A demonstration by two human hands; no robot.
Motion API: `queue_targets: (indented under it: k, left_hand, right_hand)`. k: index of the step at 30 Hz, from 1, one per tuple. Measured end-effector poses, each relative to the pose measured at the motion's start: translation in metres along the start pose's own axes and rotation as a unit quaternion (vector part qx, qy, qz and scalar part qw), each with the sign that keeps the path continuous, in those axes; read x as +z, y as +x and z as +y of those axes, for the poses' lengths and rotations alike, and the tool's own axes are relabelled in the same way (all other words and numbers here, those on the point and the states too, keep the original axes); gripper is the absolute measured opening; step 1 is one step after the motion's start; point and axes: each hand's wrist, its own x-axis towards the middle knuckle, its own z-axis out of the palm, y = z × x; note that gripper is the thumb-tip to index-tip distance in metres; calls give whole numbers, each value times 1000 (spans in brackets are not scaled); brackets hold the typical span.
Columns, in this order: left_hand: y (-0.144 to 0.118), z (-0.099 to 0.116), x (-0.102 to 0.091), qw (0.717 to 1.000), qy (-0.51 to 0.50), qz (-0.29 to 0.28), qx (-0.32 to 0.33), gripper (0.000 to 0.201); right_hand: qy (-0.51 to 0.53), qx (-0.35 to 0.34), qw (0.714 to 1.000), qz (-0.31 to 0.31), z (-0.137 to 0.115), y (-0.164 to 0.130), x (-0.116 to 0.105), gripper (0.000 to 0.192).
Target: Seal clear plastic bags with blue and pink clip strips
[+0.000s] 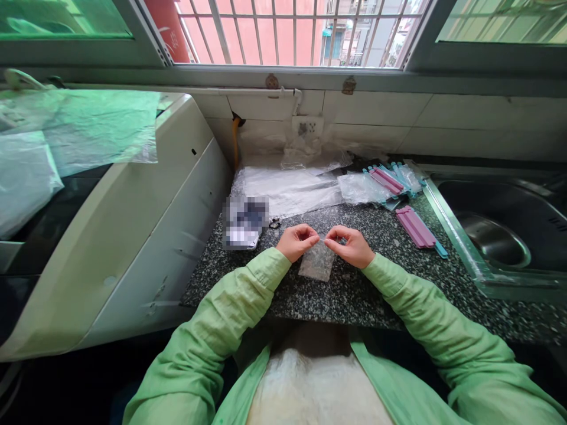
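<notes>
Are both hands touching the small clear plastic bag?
Touching. The head view shows the left hand and right hand pinching the top edge of the clear bag.

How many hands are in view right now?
2. The left hand and right hand meet over the counter, both pinching the top edge of a small clear bag. No other person's hands show.

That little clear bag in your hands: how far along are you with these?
Done: nothing clearly finished shows. In hand: left hand and right hand pinch the top edge of one small clear bag over the granite counter. Left: a stack of flat clear bags and pink and blue clips, some packaged, lie untouched.
</notes>
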Motion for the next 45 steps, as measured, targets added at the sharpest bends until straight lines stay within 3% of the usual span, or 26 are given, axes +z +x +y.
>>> queue_targets:
  k: [13, 32, 45]
  left_hand:
    - [0, -1, 0, 1000, -15, 14, -5, 30]
    - [1, -2, 1, 1000, 4, -20, -23, 32]
    - [1, 1, -1, 1000, 1, 13, -2, 30]
  right_hand:
    - [7, 16, 1000, 4, 1, 0, -1, 15]
    - [-49, -51, 997, 27, 1, 0, 1, 13]
    - [-48, -17, 998, 39, 2, 0, -5, 11]
